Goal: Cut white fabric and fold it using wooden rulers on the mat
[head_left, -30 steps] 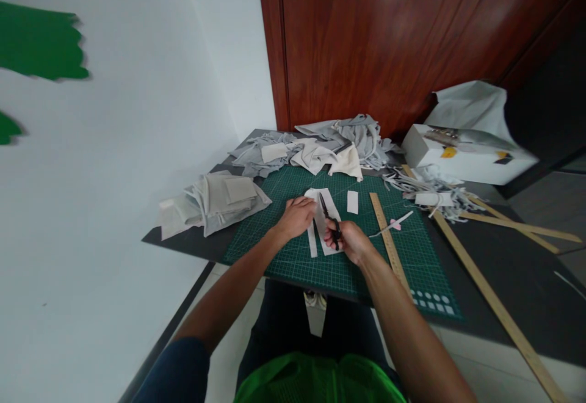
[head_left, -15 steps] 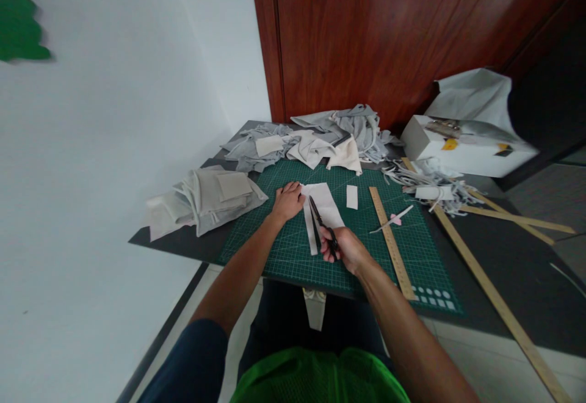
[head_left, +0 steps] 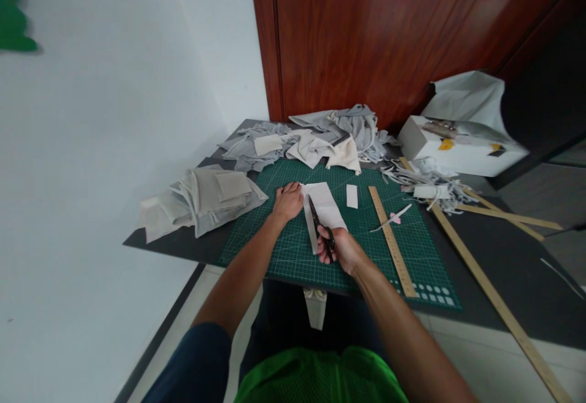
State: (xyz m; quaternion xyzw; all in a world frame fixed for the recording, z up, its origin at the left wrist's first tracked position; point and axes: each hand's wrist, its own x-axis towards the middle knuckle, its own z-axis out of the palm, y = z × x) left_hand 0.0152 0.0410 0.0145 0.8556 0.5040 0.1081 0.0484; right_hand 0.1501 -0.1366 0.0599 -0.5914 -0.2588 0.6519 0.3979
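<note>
My right hand (head_left: 337,249) grips a pair of black scissors (head_left: 315,212), with fingers through the handles. The blades lie along a white piece of cloth (head_left: 328,198), and a narrow strip (head_left: 311,229) runs along its left side, partly cut apart from it. Near the cloth's upper left corner, my left hand (head_left: 288,201) lies flat, fingers stretched out and touching the edge. Under both is a green cutting mat (head_left: 284,250). To the right of the cloth sits a small white rectangle (head_left: 351,196).
A wooden ruler (head_left: 392,241) lies on the mat, crossed by a thin strip. Grey and white cloth (head_left: 220,192) is stacked at left, with a scrap heap (head_left: 315,140) behind. At right are cut strips (head_left: 430,186), long wooden rulers (head_left: 489,293) and a white box (head_left: 462,146).
The scissor blades have come together from an open position, closing along the cloth. My right hand has shifted slightly left. My left hand stays in place.
</note>
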